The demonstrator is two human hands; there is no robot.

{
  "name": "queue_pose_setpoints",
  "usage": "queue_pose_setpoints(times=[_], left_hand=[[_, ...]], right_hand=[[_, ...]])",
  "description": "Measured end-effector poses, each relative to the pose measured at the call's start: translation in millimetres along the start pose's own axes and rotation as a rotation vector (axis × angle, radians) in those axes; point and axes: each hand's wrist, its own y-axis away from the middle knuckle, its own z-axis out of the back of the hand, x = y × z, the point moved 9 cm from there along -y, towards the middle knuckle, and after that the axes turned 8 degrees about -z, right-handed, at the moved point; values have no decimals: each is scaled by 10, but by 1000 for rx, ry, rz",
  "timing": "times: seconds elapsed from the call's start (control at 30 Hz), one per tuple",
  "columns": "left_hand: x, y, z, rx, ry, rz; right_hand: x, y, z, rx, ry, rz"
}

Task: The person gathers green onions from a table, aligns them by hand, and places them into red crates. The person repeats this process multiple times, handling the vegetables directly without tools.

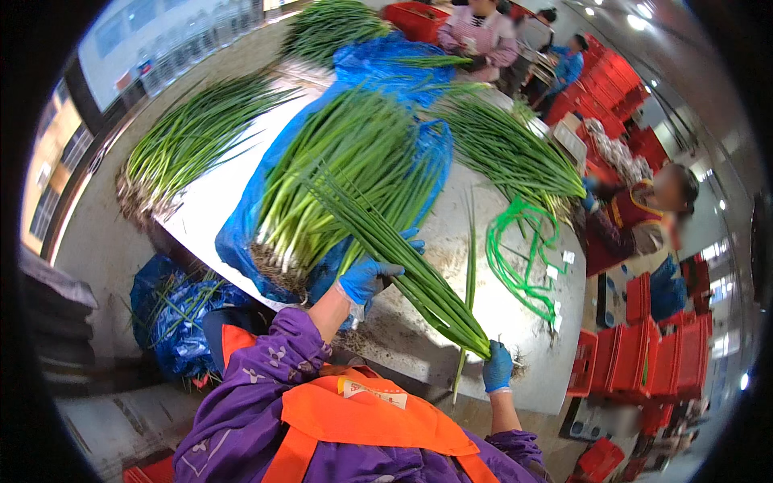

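Note:
In my right hand (498, 367), in a blue glove, is the root end of a bunch of green onions (416, 278). Some roots (519, 364) stick out past the fist. Around the middle of the bunch is my left hand (362, 282), also blue-gloved; its thumb lies on the near side and its fingertips show beyond the leaves. The bunch slants over the metal table (392, 350), leaf tips toward the large heap of green onions (338, 175). That heap lies on a blue plastic bag (244, 232), dirty roots facing me. A loose green onion stalk (471, 265) lies near my right hand.
Green ties (492, 241) with white tags lie to the right. More onions are piled left (193, 139), at the back (332, 27) and right (513, 145). A co-worker (634, 217) stands right. Red crates (652, 356) are stacked beyond the table. A blue bag (181, 326) sits below left.

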Motion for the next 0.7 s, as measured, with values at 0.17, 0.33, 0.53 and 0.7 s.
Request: queue_pose_setpoints(times=[0.17, 0.33, 0.53, 0.7], left_hand=[[563, -100, -272, 98, -36, 68], [910, -51, -381, 111, -80, 169], [1039, 21, -445, 88, -117, 192], [1063, 24, -386, 2, -61, 152]], right_hand=[[-558, 448, -7, 1, -11, -124], [-734, 705, 77, 6, -66, -176], [-907, 887, 75, -18, -15, -206], [-936, 802, 96, -28, -28, -195]])
